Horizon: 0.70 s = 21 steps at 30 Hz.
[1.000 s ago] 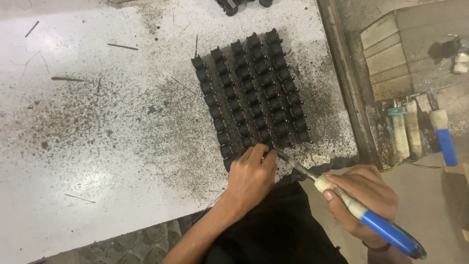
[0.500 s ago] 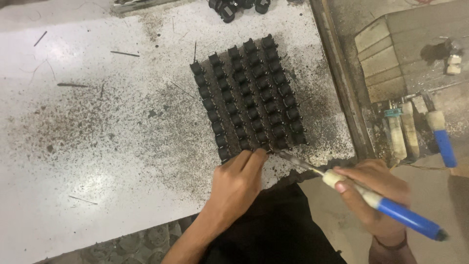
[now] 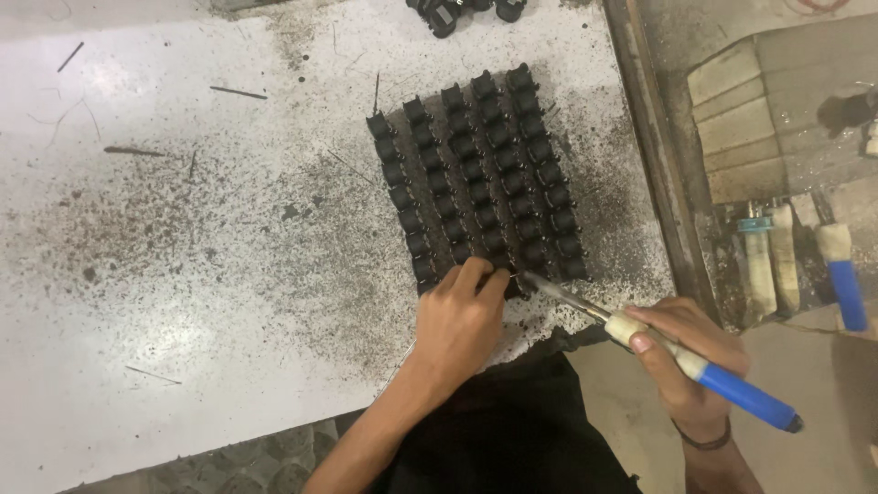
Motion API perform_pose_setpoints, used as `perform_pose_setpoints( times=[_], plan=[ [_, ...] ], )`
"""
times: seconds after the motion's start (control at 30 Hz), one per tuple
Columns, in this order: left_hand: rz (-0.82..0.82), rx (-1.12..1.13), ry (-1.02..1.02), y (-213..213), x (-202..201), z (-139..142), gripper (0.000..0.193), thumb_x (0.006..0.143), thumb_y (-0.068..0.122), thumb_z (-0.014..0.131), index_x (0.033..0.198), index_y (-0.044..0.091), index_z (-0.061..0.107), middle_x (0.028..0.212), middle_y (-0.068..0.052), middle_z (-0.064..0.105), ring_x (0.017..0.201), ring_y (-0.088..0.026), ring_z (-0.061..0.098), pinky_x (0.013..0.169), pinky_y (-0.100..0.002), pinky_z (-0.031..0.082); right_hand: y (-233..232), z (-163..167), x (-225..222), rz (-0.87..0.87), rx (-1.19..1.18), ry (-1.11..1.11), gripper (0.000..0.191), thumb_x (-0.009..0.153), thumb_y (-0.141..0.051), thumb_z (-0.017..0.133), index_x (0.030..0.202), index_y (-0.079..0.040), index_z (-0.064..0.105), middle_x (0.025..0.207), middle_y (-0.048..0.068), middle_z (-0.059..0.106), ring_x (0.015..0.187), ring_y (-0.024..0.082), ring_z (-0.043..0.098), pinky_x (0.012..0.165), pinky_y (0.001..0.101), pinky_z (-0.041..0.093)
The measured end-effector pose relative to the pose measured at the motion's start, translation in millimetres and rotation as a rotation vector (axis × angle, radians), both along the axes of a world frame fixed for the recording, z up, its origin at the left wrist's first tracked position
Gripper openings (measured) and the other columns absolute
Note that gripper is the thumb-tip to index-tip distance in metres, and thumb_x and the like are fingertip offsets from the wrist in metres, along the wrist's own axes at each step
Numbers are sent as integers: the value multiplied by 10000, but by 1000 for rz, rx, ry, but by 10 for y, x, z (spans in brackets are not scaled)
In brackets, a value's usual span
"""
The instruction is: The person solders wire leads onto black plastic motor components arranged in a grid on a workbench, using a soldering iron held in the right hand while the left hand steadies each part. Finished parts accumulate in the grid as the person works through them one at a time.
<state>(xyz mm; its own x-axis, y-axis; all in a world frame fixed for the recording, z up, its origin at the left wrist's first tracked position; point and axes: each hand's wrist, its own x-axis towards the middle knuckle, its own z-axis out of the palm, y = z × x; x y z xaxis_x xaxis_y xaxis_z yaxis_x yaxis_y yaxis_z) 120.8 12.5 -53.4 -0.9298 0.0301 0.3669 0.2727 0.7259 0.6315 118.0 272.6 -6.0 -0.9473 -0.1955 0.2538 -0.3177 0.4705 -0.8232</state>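
Black moulded parts [image 3: 476, 174], small and knobbly, stand in tight rows as one rectangular block on the white table [image 3: 183, 274], whose top is peppered with dark grit and a few thin slivers. My left hand [image 3: 462, 316] rests at the near edge of the block, fingers curled and pressed together onto the nearest row, steadying one piece there. My right hand [image 3: 686, 352] is closed round a tool with a blue handle [image 3: 745, 398] and a pale wrapped collar, held like a pen; its thin metal shaft runs up-left and the tip [image 3: 526, 277] sits just beside my left fingertips, at or touching the corner part, though I cannot tell which. Judgement: I am working the near row piece by piece, tip applied to one part while the other hand braces it. The next move calls for a steady, shallow approach of the tip, with my fingers kept clear of it. More loose black parts [image 3: 457, 11] lie at the far table edge. Similar tools [image 3: 837, 270] lie on the rough ledge to my right.
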Motion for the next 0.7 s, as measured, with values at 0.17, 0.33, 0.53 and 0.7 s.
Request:
perform_pose_setpoints(
  times=[0.17,0.33,0.53,0.7],
  plan=[
    [-16,6,-34,25,-41,1,201,770,-15,705,969,7,726,988,-99,650,827,-253,700,571,-366,576,-133,117,-80,66,49,73,242,857,-71,733,1078,28,721,994,148,759,835,207,721,740,273,550],
    [-44,25,-44,36,-67,43,185,782,-9,709,967,-11,706,978,-115,627,834,-259,694,577,-371,576,-247,294,-140,147,201,153,272,777,-72,769,1033,13,734,910,116,764,800,189,716,770,310,505],
    [-42,38,-51,66,-56,28,192,780,-7,704,972,-7,696,968,-123,617,844,-273,689,597,-386,579,-397,474,-163,196,299,213,268,731,-72,789,988,-8,744,834,91,759,739,180,702,765,323,487],
    [-28,52,-41,105,-78,24,138,813,9,709,947,-5,680,950,-136,624,823,-290,690,613,-392,577,-375,487,-184,224,318,230,257,726,-92,793,966,-10,750,802,77,759,689,168,684,732,329,466]
  ],
)
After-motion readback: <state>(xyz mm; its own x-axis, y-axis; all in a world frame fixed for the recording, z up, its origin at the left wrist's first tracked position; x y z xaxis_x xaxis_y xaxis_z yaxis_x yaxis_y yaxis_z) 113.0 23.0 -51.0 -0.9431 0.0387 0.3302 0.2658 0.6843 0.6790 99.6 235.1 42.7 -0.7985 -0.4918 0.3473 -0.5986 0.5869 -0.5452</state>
